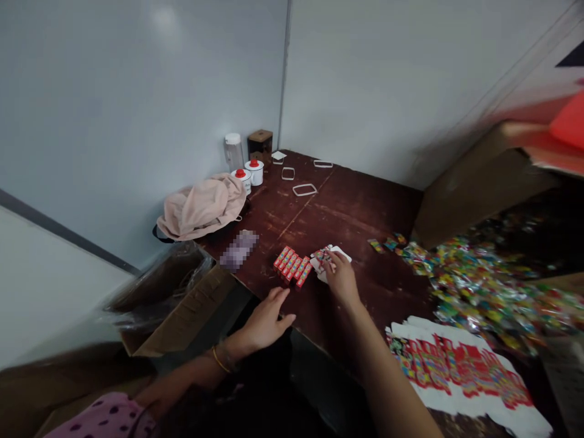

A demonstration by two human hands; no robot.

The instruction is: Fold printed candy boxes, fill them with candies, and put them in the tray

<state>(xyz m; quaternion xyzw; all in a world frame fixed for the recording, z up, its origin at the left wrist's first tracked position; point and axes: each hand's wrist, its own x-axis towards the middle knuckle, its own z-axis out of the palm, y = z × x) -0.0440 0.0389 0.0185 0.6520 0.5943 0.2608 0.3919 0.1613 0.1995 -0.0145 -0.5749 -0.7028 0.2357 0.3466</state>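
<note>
My left hand (267, 319) hovers at the table's front edge with fingers stretched out and thumb apart, holding nothing. Just beyond its fingertips stands a tight row of small red printed boxes (292, 266). To the right of these boxes, my right hand (341, 275) bends its fingers down onto white flat cartons with printing (342, 252). Its fingertips seem to pinch one, though the fingers partly hide the contact. Many flat red-and-white cartons (460, 368) lie fanned out near my right forearm.
Small colourful wrapped candies (483, 286) spill from a cardboard box (465, 176) at the right. A pink cloth bag (201, 207), lidded mugs (254, 173), a clear jug (233, 152) and a blurred-out purple item (239, 250) sit along the left. An open carton (176, 319) stands below the edge.
</note>
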